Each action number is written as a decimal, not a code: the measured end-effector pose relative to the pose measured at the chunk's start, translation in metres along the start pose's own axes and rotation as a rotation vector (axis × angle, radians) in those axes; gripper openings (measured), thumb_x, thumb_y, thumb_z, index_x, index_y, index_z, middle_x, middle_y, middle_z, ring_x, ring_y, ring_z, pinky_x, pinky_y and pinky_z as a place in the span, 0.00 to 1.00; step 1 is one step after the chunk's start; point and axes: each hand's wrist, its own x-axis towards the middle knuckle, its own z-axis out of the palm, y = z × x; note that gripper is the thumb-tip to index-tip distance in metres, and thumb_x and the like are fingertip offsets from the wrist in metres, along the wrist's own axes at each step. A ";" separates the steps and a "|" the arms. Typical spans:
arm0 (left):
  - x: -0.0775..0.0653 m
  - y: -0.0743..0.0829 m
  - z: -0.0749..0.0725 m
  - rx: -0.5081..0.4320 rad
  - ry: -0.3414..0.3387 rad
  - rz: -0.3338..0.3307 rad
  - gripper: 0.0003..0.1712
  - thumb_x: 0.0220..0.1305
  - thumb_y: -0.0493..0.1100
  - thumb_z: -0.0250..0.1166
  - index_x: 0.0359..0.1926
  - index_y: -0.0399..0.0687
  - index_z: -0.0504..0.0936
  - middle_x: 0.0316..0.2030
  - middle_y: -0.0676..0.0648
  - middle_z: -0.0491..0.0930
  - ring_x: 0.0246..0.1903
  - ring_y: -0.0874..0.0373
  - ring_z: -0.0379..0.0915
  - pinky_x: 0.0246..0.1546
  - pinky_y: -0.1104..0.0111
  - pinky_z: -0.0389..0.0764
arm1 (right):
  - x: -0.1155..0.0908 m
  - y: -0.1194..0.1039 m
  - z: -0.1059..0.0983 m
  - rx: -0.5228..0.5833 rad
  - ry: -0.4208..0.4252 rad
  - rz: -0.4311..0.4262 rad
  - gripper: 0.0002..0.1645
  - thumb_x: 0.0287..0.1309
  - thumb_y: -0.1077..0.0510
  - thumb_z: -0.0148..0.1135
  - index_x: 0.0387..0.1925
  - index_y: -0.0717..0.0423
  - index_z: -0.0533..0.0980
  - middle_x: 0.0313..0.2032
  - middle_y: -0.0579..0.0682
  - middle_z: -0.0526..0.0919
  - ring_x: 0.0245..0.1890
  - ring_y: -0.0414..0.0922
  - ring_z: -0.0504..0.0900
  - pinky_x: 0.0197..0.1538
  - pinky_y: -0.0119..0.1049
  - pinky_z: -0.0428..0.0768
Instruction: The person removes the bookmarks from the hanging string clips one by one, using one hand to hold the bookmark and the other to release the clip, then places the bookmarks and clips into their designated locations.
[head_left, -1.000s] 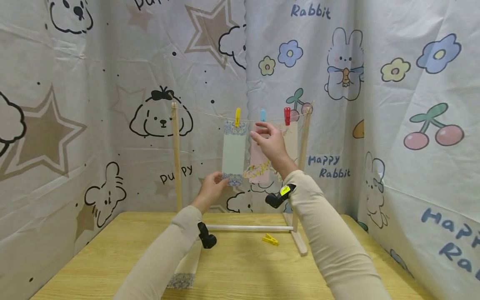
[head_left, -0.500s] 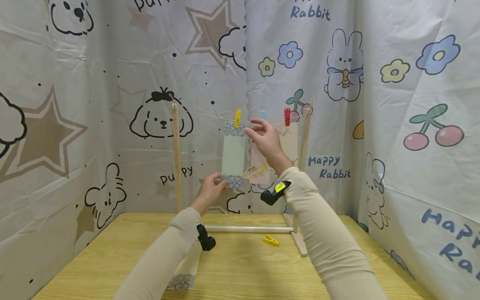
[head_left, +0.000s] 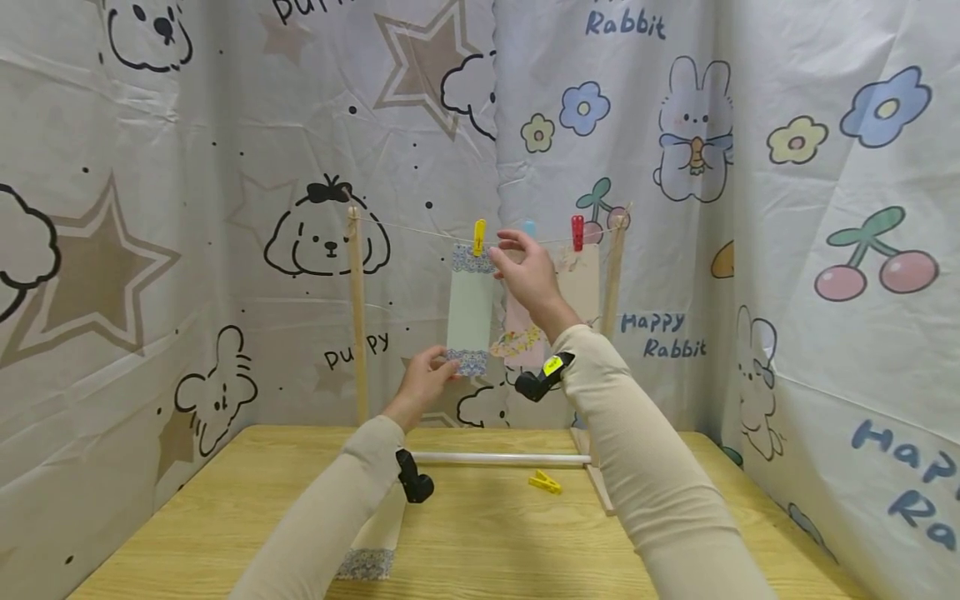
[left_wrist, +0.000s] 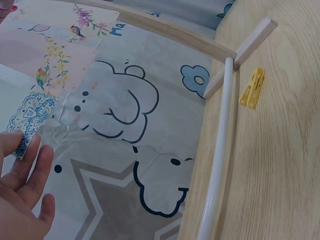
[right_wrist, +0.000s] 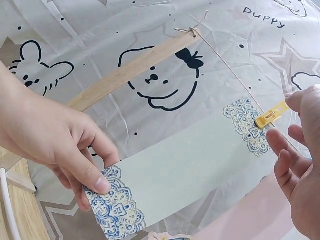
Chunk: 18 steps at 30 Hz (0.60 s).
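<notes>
A pale green card (head_left: 470,310) with blue lace-patterned ends hangs from a string, held by a yellow clothespin (head_left: 479,237). My left hand (head_left: 422,383) pinches the card's lower left corner between thumb and fingers. Raised at the card's upper right is my right hand (head_left: 531,279), its fingers loosely bent and fingertips close beside the clothespin. In the right wrist view, one fingertip of that hand overlaps the outer end of the clothespin (right_wrist: 271,115). Behind my right hand hang a pink flowered card (head_left: 522,337) under a light blue clothespin (head_left: 530,227) and a cream card (head_left: 581,287) under a red clothespin (head_left: 577,232).
Wooden posts (head_left: 357,325) carry the string, with a white rod (head_left: 502,459) low between them. A loose yellow clothespin (head_left: 545,482) lies on the wooden table (head_left: 480,533). Partly under my left sleeve lies another lace-ended card (head_left: 367,563). Printed curtains (head_left: 420,167) surround the table.
My right hand has shifted a little left and up, closer to the yellow clothespin on the green card. The left hand keeps its pinch on the card's lower corner.
</notes>
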 end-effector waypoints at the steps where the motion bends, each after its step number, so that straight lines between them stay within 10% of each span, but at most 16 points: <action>1: 0.000 0.000 -0.001 0.001 0.000 0.001 0.07 0.77 0.39 0.61 0.40 0.41 0.73 0.48 0.36 0.84 0.47 0.46 0.84 0.43 0.57 0.71 | 0.001 -0.001 0.001 0.006 0.001 -0.002 0.25 0.74 0.56 0.63 0.67 0.57 0.73 0.59 0.58 0.78 0.44 0.62 0.85 0.51 0.46 0.82; 9: -0.002 0.000 -0.004 0.004 0.005 0.010 0.08 0.77 0.38 0.61 0.37 0.43 0.73 0.45 0.37 0.85 0.45 0.46 0.84 0.37 0.60 0.69 | 0.009 -0.003 0.010 -0.019 0.024 0.012 0.25 0.75 0.57 0.61 0.69 0.56 0.72 0.63 0.55 0.76 0.40 0.55 0.87 0.48 0.42 0.81; 18: -0.002 -0.003 -0.008 -0.025 0.005 0.015 0.06 0.77 0.37 0.61 0.48 0.37 0.77 0.44 0.37 0.85 0.45 0.46 0.84 0.57 0.48 0.73 | 0.014 -0.004 0.018 -0.039 0.053 0.054 0.25 0.75 0.56 0.59 0.69 0.55 0.72 0.63 0.53 0.77 0.40 0.52 0.87 0.47 0.39 0.82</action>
